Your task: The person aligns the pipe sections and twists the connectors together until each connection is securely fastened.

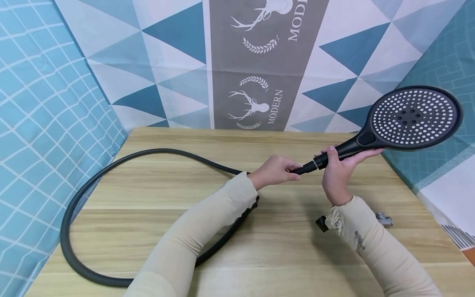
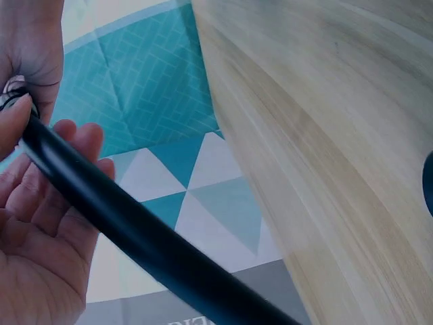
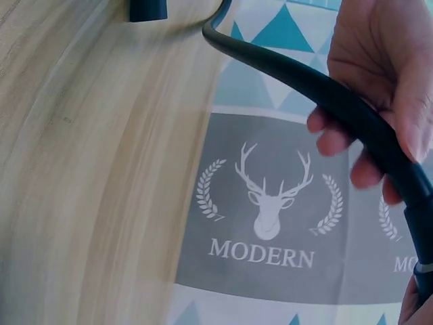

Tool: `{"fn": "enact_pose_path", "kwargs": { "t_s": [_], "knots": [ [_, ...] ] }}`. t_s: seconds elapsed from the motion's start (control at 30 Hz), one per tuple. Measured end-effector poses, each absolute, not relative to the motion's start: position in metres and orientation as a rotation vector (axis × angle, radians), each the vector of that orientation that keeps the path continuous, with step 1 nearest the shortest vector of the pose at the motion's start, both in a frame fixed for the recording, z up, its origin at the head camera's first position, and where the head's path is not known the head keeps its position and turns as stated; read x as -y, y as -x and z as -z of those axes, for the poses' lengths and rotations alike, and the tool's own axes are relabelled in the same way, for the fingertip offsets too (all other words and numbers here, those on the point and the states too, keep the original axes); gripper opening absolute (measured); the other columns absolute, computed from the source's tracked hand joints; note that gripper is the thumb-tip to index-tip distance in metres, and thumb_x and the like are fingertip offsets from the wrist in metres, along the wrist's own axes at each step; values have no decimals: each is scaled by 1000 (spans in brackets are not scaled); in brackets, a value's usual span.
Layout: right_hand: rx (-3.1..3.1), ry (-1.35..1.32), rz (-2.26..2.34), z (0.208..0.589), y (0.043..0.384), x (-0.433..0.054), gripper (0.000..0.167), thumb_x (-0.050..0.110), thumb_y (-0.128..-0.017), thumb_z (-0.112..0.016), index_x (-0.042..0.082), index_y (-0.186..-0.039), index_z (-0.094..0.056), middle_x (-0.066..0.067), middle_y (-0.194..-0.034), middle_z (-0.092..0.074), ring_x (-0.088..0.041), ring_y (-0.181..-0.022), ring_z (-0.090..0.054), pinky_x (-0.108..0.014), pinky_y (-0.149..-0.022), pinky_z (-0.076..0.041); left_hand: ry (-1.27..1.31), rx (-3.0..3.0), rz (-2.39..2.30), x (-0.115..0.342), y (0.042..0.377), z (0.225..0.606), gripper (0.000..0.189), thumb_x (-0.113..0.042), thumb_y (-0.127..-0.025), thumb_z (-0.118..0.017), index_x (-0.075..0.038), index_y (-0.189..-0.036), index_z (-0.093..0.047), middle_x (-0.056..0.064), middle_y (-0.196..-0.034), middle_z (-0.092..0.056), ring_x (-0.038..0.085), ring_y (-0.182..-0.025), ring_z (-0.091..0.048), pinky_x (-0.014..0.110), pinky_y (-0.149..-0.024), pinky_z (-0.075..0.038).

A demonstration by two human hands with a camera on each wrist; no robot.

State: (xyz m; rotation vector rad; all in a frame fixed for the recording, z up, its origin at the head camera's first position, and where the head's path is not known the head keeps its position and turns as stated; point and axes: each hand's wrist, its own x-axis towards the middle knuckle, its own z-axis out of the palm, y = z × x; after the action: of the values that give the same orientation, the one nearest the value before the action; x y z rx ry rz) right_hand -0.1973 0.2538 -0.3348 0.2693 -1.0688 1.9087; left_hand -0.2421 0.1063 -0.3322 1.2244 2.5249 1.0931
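Shower head (image 1: 413, 117) black, white-dotted; right hand (image 1: 338, 175) grips handle (image 1: 346, 149), left hand (image 1: 273, 171) pinches hose (image 2: 135, 220).

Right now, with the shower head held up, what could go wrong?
The shower head might tip or twist, as its wide face extends well past the right hand. The hose loops beneath the left sleeve, so it could snag if pulled. The metal fitting and black piece appear close to the right sleeve, which may knock them.
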Motion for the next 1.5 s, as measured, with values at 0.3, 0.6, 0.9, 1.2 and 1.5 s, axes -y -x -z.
{"fn": "enact_pose_path", "kwargs": {
  "t_s": [0.3, 0.6, 0.9, 1.2, 1.5],
  "knots": [
    [1078, -162, -2071, 334, 198, -262, 68, -1, -98, -46, 13, -149, -3, -16, -121, -46, -26, -85, -63, -31, -77, -54, -1242, -2639, -994, -107, 246, 332, 28, -20, -91, -68, -10, -117, -69, 2, -99, -72, 8, -70, -53, 18, -66, -38],
    [1181, 119, -2262, 321, 191, -278, 33, -1, -89, -64, 2, -115, -43, -9, -90, -59, -17, -73, -68, -31, -58, -56, -1246, -2736, -951, -104, 256, 337, 25, -19, -91, -68, -11, -114, -71, 1, -99, -72, 9, -77, -57, 20, -72, -40],
    [1127, 189, -2547, 317, 186, -300, 35, -1, -90, -62, 5, -116, -40, -8, -91, -60, -17, -77, -69, -35, -64, -56, -1206, -2732, -797, -94, 275, 340, 26, -24, -94, -64, -12, -116, -70, 0, -113, -68, 13, -104, -63, 24, -89, -45],
    [936, 384, -2730, 325, 189, -319, 30, -1, -91, -61, 12, -115, -47, -6, -93, -62, -18, -84, -67, -39, -65, -55, -1117, -2775, -615, -87, 287, 351, 24, -28, -92, -66, -18, -113, -72, -5, -116, -67, 12, -109, -61, 29, -89, -46],
    [731, 638, -2869, 339, 191, -331, 19, -3, -91, -60, 11, -103, -57, -11, -86, -65, -19, -82, -68, -39, -83, -52, -1093, -2804, -559, -91, 284, 358, 23, -27, -93, -65, -21, -115, -72, -7, -118, -66, 12, -109, -60, 31, -86, -48]
  ]
}}
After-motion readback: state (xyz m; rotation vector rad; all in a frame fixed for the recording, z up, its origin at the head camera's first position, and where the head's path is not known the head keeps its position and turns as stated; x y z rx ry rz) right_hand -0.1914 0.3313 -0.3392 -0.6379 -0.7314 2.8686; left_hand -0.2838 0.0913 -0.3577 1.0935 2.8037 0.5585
